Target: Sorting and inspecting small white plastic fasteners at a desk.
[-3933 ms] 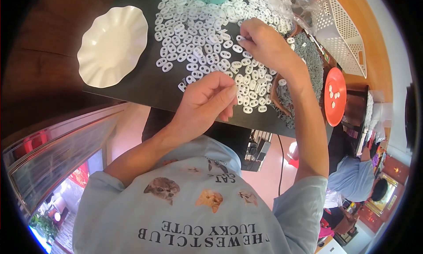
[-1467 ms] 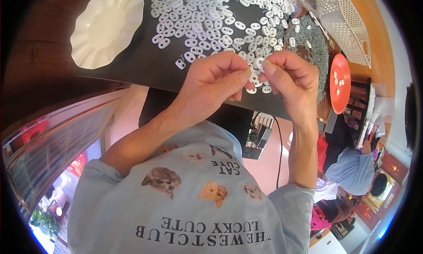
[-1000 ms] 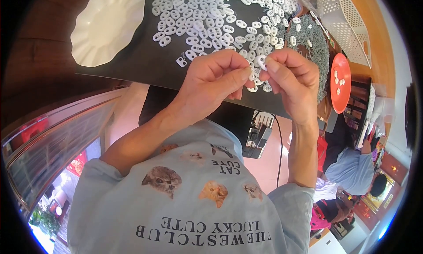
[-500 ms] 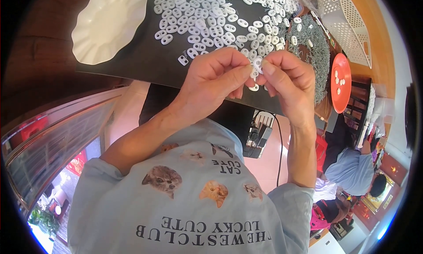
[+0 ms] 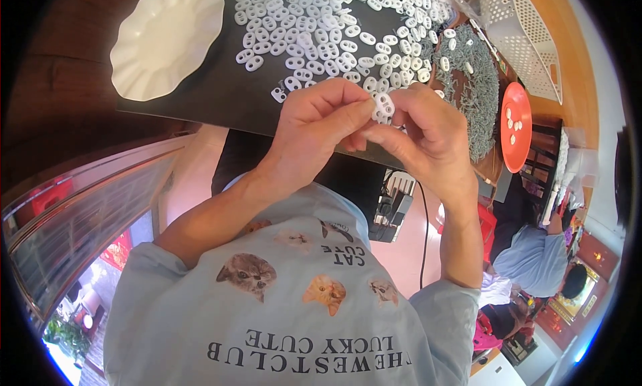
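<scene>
Over the table's near edge, my left hand (image 5: 317, 125) is closed in a pinch, its thumb and forefinger on a small white two-hole cord lock (image 5: 384, 105). My right hand (image 5: 428, 128) is close against it. Its bent forefinger lies beside the cord lock's right side, and its thumb stretches below, apart from the forefinger. Nothing shows held between those two, though the right hand's inner fingers are partly hidden. Many similar white oval cord locks (image 5: 294, 35) lie spread on the dark table (image 5: 224, 95) just beyond both hands.
A wavy-edged cream dish (image 5: 160, 45) stands at the far left. Right of the cord locks lies a heap of small grey springs (image 5: 483, 98). Beyond are a red plate (image 5: 515, 145) with several white pieces and a perforated white basket (image 5: 518, 31). Another person (image 5: 535, 259) is at the right.
My right thumb has moved down and left off the cord lock, opening away from the forefinger. The cord lock now shows more of its face, still in my left hand's pinch.
</scene>
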`<state>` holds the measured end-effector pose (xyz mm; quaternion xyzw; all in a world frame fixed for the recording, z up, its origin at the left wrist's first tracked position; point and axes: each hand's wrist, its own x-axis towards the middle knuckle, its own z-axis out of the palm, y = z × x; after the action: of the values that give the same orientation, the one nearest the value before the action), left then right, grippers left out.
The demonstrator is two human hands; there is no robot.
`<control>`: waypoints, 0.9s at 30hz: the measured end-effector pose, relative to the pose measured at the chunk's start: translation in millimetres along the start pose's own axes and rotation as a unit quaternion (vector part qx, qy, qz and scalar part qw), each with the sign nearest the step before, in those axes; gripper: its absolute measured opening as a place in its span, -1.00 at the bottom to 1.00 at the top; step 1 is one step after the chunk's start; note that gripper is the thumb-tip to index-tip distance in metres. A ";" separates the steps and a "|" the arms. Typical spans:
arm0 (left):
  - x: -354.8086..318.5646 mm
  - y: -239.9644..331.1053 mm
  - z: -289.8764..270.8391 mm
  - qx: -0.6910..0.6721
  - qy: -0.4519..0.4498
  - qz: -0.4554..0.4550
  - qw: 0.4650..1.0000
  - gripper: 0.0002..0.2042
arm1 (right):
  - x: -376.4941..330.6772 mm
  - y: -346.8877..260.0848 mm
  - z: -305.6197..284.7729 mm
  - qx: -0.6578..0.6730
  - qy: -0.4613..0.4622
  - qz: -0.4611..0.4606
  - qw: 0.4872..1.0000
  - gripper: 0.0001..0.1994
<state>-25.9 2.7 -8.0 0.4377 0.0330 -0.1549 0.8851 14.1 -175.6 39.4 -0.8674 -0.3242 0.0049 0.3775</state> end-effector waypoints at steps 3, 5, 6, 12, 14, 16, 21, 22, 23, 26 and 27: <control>0.3 -1.7 0.9 -0.011 0.004 0.007 1.000 -0.88 | -0.3 2.1 -0.5 -0.048 -0.005 -0.015 0.999 -0.79; 1.3 -3.8 -0.4 -0.024 -0.003 0.008 1.000 -0.87 | -0.8 3.2 -1.9 -0.052 -0.007 -0.019 0.998 -0.76; 1.9 -4.3 -1.0 -0.037 -0.008 0.007 0.999 -0.87 | -1.0 2.4 -3.1 -0.059 -0.009 -0.026 0.998 -0.75; 4.2 -4.3 0.2 -0.036 -0.035 0.009 0.999 -0.87 | -0.7 -1.9 -8.5 -0.086 -0.015 -0.028 0.996 -0.73; 3.5 -3.8 3.3 -0.029 -0.025 0.012 0.999 -0.87 | -0.7 -2.4 -9.4 -0.096 -0.017 -0.035 0.995 -0.72; 3.8 -5.0 4.8 -0.023 -0.015 0.015 1.000 -0.87 | -1.2 -3.4 -9.4 -0.103 -0.012 -0.031 0.994 -0.72; 4.1 -8.4 3.6 -0.014 -0.040 0.011 0.999 -0.85 | -2.0 0.5 -10.5 -0.093 -0.017 -0.050 0.994 -0.73; 4.6 -6.7 3.1 -0.013 -0.039 0.011 0.999 -0.85 | -2.1 1.0 -10.9 -0.090 -0.018 -0.064 0.994 -0.73; 6.3 -3.8 2.2 -0.029 -0.041 -0.026 0.998 -0.84 | -2.3 1.1 -11.6 -0.090 -0.017 -0.063 0.994 -0.73; 11.3 -0.1 1.9 -0.036 -0.049 -0.078 0.995 -0.82 | -2.5 0.9 -12.8 -0.096 -0.030 -0.077 0.992 -0.74; 12.1 0.2 2.2 -0.026 -0.054 -0.092 0.994 -0.81 | -2.5 0.9 -12.1 -0.098 -0.039 -0.077 0.991 -0.74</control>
<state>-14.6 -1.8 -8.8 0.4004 0.0289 -0.2580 0.8788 15.7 -185.3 46.9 -0.8716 -0.4037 -0.0225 0.2773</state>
